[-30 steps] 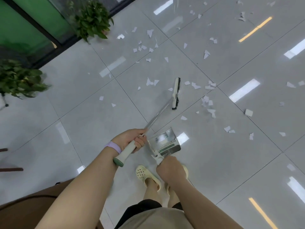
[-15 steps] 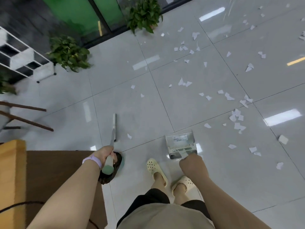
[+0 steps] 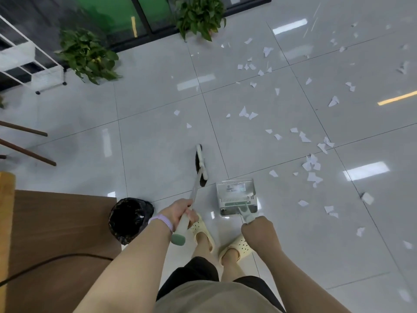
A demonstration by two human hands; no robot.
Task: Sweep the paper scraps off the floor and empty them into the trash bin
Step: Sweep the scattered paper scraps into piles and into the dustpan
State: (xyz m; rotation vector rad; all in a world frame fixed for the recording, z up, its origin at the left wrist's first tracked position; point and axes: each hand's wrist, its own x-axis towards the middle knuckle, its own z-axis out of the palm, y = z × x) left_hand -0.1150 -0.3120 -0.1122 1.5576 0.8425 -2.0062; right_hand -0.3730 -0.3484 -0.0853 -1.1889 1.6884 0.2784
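Note:
My left hand (image 3: 180,212) grips the white and green handle of a broom (image 3: 201,164), whose dark bristle head rests on the tiles just ahead of my feet. My right hand (image 3: 256,227) grips the green handle of a grey dustpan (image 3: 235,195) that sits on the floor to the right of the broom head. White paper scraps (image 3: 312,164) lie scattered over the tiles ahead and to the right. A trash bin with a black liner (image 3: 128,219) stands on the floor left of my left hand, beside a wooden table.
A brown wooden table (image 3: 58,233) with a black cable fills the lower left. Two potted plants (image 3: 88,55) and a white shelf rack (image 3: 27,57) stand along the far wall. Wooden chair legs (image 3: 24,141) jut in at the left.
The view has swung right, bringing the bin fully into sight. The broom head has moved right, from over the bin toward the dustpan. The dustpan stays on the floor.

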